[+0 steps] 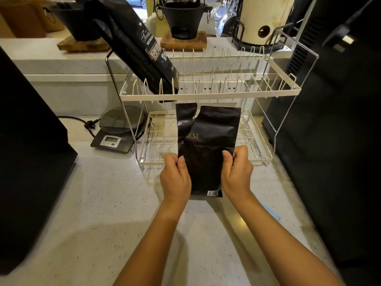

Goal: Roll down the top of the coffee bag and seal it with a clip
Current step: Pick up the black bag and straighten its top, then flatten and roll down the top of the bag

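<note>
Black coffee bag [208, 145] held upright over the speckled table [103, 203], just in front of the lower tier of a white wire dish rack [208, 93]. Left hand [175, 178] grips the bag's left edge, right hand [237, 174] the right edge; fingers [240, 152] of both clenched on the bag, thumbs on the near face. Bag top unrolled, creased and split into two flaps at upper left. Small white label at bottom edge. Second, larger black bag [140, 48] leans tilted in the rack's upper tier. Digital scale [117, 131] sits left of the rack. A pale blue strip [272, 212] lies on the table to the right; what it is cannot be told.
</note>
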